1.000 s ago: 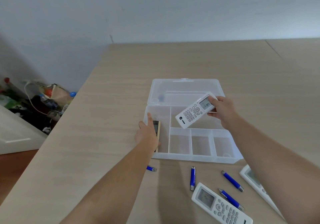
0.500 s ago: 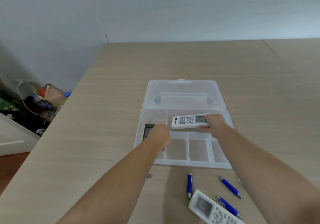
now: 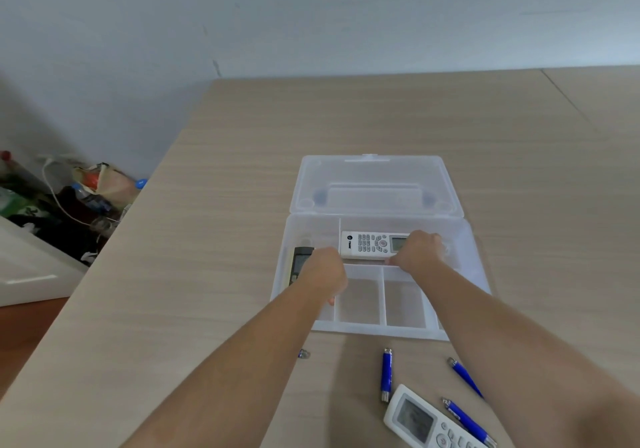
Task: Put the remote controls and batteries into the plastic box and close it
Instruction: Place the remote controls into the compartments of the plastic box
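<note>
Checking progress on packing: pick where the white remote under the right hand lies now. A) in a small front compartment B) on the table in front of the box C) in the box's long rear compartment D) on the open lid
C: the white remote lies flat in the rear compartment of the plastic box, under the right hand.

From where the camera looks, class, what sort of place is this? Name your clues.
Probably a room in a home: a plain wooden table against a bare painted wall, with bags and bottles heaped on the floor beside it.
</note>
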Motion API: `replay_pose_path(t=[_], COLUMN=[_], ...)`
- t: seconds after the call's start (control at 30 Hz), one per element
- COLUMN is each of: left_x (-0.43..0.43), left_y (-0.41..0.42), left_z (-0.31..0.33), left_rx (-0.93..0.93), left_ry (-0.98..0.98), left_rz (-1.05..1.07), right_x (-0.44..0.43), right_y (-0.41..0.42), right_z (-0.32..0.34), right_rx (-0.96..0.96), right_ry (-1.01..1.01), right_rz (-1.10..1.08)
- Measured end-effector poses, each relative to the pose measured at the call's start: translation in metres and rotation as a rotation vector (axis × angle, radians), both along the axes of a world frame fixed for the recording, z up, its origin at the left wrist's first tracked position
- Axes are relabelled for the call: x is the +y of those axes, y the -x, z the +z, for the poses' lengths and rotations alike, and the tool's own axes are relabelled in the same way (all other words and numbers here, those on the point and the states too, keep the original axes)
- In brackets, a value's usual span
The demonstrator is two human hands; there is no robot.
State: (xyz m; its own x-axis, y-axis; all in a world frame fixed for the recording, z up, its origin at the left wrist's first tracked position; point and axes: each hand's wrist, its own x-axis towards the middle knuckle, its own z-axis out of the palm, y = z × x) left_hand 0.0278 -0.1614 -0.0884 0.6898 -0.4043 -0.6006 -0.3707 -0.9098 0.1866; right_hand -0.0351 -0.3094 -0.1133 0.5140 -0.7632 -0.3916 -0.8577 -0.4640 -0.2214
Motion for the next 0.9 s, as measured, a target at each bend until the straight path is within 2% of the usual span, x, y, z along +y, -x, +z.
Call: replay_pose_path(t=[0.2, 0.3, 0.37, 0.43, 0.5, 0.57, 0.63, 0.7, 0.8, 0.83, 0.9], left_x=[0.005, 0.005, -0.001, -0.011, -0.019, -0.022, -0.02, -0.013, 0.001, 0.005, 0.011], left_y=[0.003, 0.014, 0.029, 0.053, 0.086, 0.118, 0.142, 0.155, 0.161, 0.162, 0.166], left_z=[0.006, 0.028, 0.047, 0.064, 0.074, 0.069, 0.051, 0.026, -0.002, -0.007, -0.015], left_rx=[-0.012, -0.121, -0.286, -0.361, -0.278, -0.125, -0.019, -0.017, -0.147, -0.205, -0.299], left_ry=[-0.003, 0.026, 0.046, 0.146, 0.268, 0.305, 0.208, 0.037, -0.118, -0.143, -0.146], left_rz=[-0.033, -0.093, -0.206, -0.378, -0.6, -0.76, -0.889, -0.992, -1.133, -1.171, -1.202], right_x=[-0.002, -0.01, -0.02, -0.033, -0.042, -0.047, -0.047, -0.044, -0.026, -0.019, -0.008], right_y=[0.003, 0.011, 0.026, 0.049, 0.08, 0.113, 0.149, 0.183, 0.222, 0.231, 0.243], right_z=[0.006, 0.021, 0.033, 0.044, 0.055, 0.059, 0.05, 0.031, 0.001, -0.006, -0.018], right_rx=[-0.03, -0.198, -0.365, -0.508, -0.6, -0.638, -0.596, -0.435, -0.132, -0.06, 0.02], right_ry=[-0.028, -0.022, 0.027, 0.107, 0.174, 0.231, 0.223, 0.106, -0.123, -0.152, -0.079], right_rz=[0.082, 0.052, -0.011, -0.071, -0.16, -0.236, -0.285, -0.277, -0.148, -0.092, 0.014])
